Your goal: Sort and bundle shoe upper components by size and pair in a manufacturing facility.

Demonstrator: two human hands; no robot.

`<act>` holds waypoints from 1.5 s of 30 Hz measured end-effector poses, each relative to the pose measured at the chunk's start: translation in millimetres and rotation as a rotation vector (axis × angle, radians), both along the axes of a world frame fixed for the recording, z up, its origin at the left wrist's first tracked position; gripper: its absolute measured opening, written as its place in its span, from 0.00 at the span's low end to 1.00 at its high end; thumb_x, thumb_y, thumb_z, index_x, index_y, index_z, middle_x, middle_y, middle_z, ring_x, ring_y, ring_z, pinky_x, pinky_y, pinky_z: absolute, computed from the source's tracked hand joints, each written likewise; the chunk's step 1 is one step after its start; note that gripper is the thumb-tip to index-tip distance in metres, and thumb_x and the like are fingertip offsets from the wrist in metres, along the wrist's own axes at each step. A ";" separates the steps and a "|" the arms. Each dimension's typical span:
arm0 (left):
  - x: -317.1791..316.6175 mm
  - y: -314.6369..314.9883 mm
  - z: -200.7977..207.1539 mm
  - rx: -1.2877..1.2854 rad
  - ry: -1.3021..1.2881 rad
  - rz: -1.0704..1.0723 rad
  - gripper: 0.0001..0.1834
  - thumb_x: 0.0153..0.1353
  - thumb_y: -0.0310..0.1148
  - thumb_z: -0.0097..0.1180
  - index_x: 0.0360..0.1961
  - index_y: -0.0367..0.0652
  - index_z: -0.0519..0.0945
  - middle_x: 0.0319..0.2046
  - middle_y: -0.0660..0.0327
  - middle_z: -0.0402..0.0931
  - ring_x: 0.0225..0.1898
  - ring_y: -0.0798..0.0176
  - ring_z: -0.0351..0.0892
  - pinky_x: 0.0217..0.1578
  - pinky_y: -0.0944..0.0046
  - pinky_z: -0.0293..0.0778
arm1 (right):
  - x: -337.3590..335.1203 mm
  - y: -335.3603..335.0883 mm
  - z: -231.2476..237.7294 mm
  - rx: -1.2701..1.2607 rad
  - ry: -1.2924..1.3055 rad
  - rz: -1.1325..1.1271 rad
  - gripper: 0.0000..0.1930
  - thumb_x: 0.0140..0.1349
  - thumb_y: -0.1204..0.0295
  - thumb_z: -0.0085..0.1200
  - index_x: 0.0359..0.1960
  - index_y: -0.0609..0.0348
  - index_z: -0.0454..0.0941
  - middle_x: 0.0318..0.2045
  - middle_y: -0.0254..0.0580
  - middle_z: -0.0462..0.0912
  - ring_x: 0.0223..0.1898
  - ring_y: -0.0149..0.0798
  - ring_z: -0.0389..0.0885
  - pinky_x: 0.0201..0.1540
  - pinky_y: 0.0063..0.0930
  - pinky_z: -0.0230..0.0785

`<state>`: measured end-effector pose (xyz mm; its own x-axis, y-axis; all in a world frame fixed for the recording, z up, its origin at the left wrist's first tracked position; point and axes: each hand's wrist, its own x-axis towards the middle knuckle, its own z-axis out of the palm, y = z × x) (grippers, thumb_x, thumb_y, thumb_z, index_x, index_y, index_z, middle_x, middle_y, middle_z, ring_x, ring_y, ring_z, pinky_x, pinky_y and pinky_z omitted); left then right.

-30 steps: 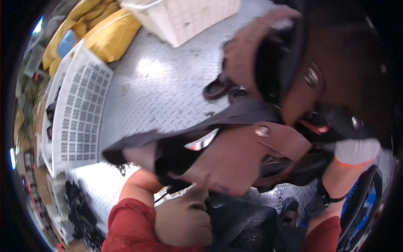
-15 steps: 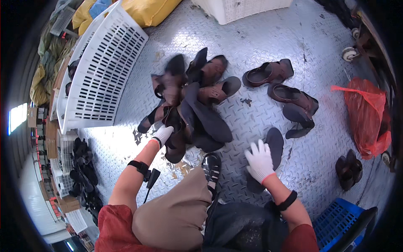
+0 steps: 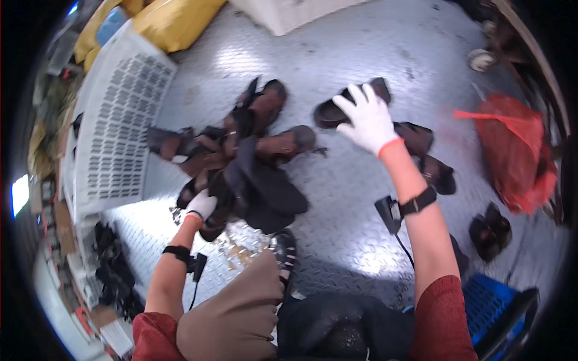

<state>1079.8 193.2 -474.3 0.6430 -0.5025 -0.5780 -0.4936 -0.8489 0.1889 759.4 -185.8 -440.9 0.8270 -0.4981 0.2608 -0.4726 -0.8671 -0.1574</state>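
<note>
A pile of brown sandals with dark soles (image 3: 284, 148) lies on the metal floor in front of me. My left hand (image 3: 202, 204), in a white glove, is closed at the near left side of this pile on a brown sandal (image 3: 218, 194); its fingertips are partly hidden. Farther off to the right, my right hand (image 3: 368, 119), gloved too, hovers over or touches another brown sandal (image 3: 331, 113) with its fingers spread. Beside its wrist lies one more sandal (image 3: 415, 137), and a dark curved one (image 3: 439, 175) is just nearer.
A white slatted basket (image 3: 114, 129) stands at the left, with dark shoes (image 3: 114, 271) nearer. At the right are a red plastic bag (image 3: 512, 153), a pair of dark shoes (image 3: 490, 233) and a blue basket (image 3: 487, 310). A white bin (image 3: 289, 13) is at the far edge.
My right hand has moved away from the dark soles near me to the farther sandals. My left hand has shifted left and nearer, and sandals at the pile's left lie differently.
</note>
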 end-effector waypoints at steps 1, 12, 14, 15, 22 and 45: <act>-1.8 4.9 -3.1 -0.014 -0.047 -0.037 0.28 0.55 0.38 0.46 0.55 0.33 0.74 0.48 0.38 0.78 0.53 0.38 0.76 0.57 0.52 0.68 | 21.3 -12.1 -9.3 0.035 0.114 -0.022 0.30 0.51 0.53 0.63 0.59 0.37 0.72 0.64 0.47 0.64 0.67 0.57 0.55 0.59 0.56 0.61; -74.8 87.8 72.0 0.089 -0.522 -0.056 0.41 0.54 0.51 0.59 0.64 0.38 0.65 0.57 0.41 0.69 0.58 0.40 0.70 0.55 0.47 0.68 | -115.2 -18.0 -70.1 0.354 0.473 -0.306 0.18 0.54 0.66 0.55 0.48 0.47 0.75 0.53 0.51 0.73 0.51 0.61 0.76 0.53 0.51 0.70; -88.7 95.9 82.9 -0.093 -0.512 -0.048 0.35 0.57 0.50 0.59 0.58 0.35 0.70 0.53 0.41 0.71 0.53 0.41 0.73 0.51 0.48 0.70 | -159.1 -16.4 -61.1 0.307 0.616 -0.386 0.24 0.57 0.62 0.55 0.57 0.45 0.72 0.59 0.50 0.70 0.52 0.60 0.76 0.54 0.49 0.70; -96.3 96.8 88.4 -0.204 -0.394 0.009 0.31 0.58 0.49 0.58 0.54 0.34 0.73 0.48 0.42 0.74 0.49 0.43 0.75 0.48 0.50 0.71 | -172.1 -2.1 -43.4 0.297 0.588 -0.440 0.25 0.57 0.61 0.55 0.58 0.45 0.71 0.60 0.50 0.69 0.52 0.60 0.76 0.54 0.49 0.70; -134.2 51.3 7.5 -0.366 -0.138 0.161 0.47 0.48 0.53 0.67 0.64 0.38 0.64 0.57 0.38 0.67 0.60 0.39 0.69 0.59 0.53 0.67 | -54.5 155.8 22.6 0.912 -0.036 0.067 0.33 0.59 0.60 0.61 0.63 0.63 0.67 0.60 0.53 0.73 0.63 0.50 0.70 0.64 0.37 0.62; -201.8 97.7 -40.1 -0.680 1.635 0.478 0.33 0.66 0.53 0.50 0.65 0.42 0.65 0.55 0.55 0.73 0.56 0.60 0.72 0.61 0.59 0.65 | -59.2 384.7 6.5 0.924 0.337 0.111 0.23 0.58 0.69 0.45 0.57 0.58 0.69 0.36 0.55 0.81 0.38 0.59 0.81 0.42 0.50 0.73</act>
<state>878.0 290.9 -514.4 -0.1478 -0.8546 -0.4978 0.7497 -0.4251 0.5072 700.1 198.8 -434.4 0.8409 -0.3023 -0.4488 -0.5404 -0.5129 -0.6671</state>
